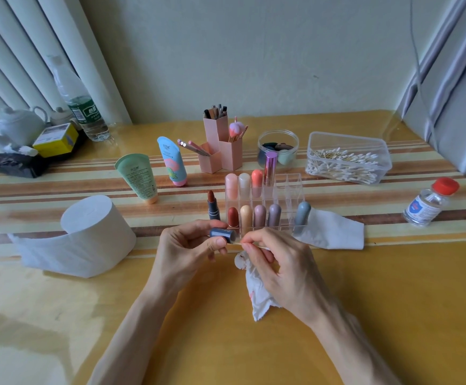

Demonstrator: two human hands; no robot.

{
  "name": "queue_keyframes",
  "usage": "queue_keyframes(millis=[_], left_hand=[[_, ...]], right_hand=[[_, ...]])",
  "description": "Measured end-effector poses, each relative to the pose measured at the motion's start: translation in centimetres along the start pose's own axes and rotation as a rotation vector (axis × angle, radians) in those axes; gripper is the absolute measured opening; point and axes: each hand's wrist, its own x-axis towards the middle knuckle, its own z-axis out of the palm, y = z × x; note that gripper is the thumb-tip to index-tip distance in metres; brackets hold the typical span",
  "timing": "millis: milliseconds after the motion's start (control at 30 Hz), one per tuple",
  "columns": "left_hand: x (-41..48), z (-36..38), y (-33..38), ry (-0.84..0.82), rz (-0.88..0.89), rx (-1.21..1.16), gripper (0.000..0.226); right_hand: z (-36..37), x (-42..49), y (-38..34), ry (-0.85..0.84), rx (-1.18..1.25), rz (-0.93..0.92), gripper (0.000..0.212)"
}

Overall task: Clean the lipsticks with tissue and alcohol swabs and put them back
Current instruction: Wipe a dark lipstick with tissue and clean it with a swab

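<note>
Lowest in the frame, right of centre, the right hand point(279, 262) bunches a crumpled white tissue smeared with red point(257, 290) under its curled lower fingers, while thumb and forefinger pinch a thin wooden cotton swab point(254, 245) by its stick. Just left, the left hand point(187, 245) grips a small grey-blue lipstick cap point(223, 235) sideways between thumb and fingertips, its open end toward the swab tip; whether the tip is inside, I cannot tell.

The cap looks light, rigid and smooth, so likely slippery: best held round its barrel, as now. The swab stick is slender and would probably bend or snap if pressed hard.

Just above the hands, the uncapped brown-red lipstick in a grey tube point(213, 207) stands upright on the striped wooden table point(393, 301), beside the clear acrylic compartment organiser point(290, 190) holding pastel capped lipsticks. Its soft bullet is exposed and easily marred; take it by the tube.

Further up and right: a red-capped clear alcohol bottle point(429, 204) and a clear plastic box of cotton swabs point(348, 157). At left, a white tissue roll point(93, 232).
</note>
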Motion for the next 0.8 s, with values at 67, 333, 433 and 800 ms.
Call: queue_keyframes(millis=[67,333,433,800], left_hand=[[0.05,-0.14,-0.13,-0.011,0.001,-0.015,0.041],[0.09,-0.01,-0.28,-0.042,-0.013,0.034,0.041],[0.05,-0.03,-0.18,-0.056,-0.027,0.026,0.055],[0.06,-0.46,0.0,-0.047,-0.028,-0.002,0.057]], right_hand=[[0.04,-0.03,-0.15,0.005,-0.004,-0.011,0.011],[0.08,-0.08,-0.36,0.054,-0.019,-0.004,0.012],[0.1,-0.09,-0.26,0.072,-0.025,0.011,0.011],[0.45,0.04,-0.63,0.032,-0.008,0.118,0.009]])
